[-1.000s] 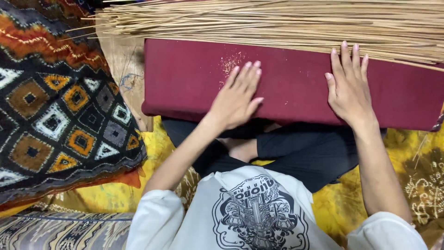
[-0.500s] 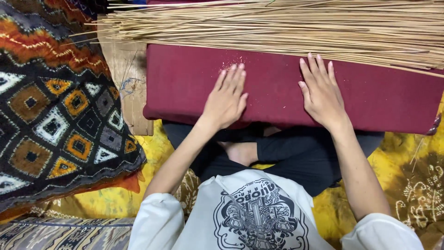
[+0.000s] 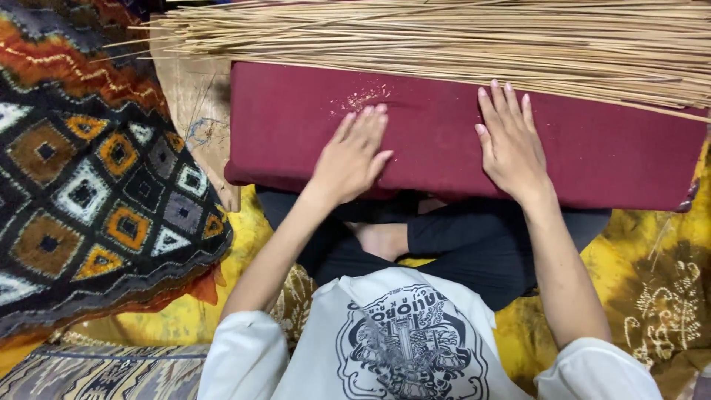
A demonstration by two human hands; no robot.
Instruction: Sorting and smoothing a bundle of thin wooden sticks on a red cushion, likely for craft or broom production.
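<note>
A dark red cushioned pad [image 3: 444,141] lies across my crossed legs. My left hand [image 3: 355,155] rests flat on its near middle, fingers together and pointing away, holding nothing. My right hand [image 3: 509,141] lies flat on the pad further right, fingers spread slightly, also holding nothing. A small scatter of pale crumbs [image 3: 363,98] sits on the pad just beyond my left fingertips. A thick layer of thin tan sticks [image 3: 459,41] stretches across the far side, overlapping the pad's far edge, a little beyond my right fingertips.
A patterned woven cloth [image 3: 81,178] in black, orange and white lies at the left. A worn wooden board [image 3: 196,111] sits between it and the pad. Yellow printed fabric [image 3: 652,289] covers the floor under me.
Both hands slid leftward across the red pad, staying flat on it. The crumbs now lie just ahead of my left fingers.
</note>
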